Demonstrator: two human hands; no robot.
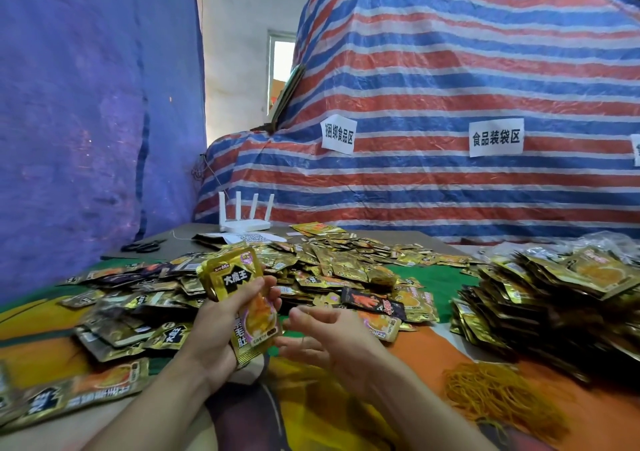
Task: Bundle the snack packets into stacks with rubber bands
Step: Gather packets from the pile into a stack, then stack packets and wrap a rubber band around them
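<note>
My left hand point(221, 332) grips an upright stack of gold snack packets point(239, 287), thumb across the front. Just to its right, my right hand point(329, 339) has its fingers spread, and a thin rubber band point(313, 312) appears stretched over them, close to the stack's lower edge. A heap of orange-yellow rubber bands point(491, 391) lies on the cloth at the lower right. Loose gold and dark packets point(346, 267) cover the table ahead and to the left.
A tall pile of packets point(540, 298) rises at the right. Black scissors point(142, 246) and a white router point(242, 223) sit at the table's far left. A striped tarp point(450, 104) with paper signs stands behind, and a blue sheet point(86, 121) hangs at the left.
</note>
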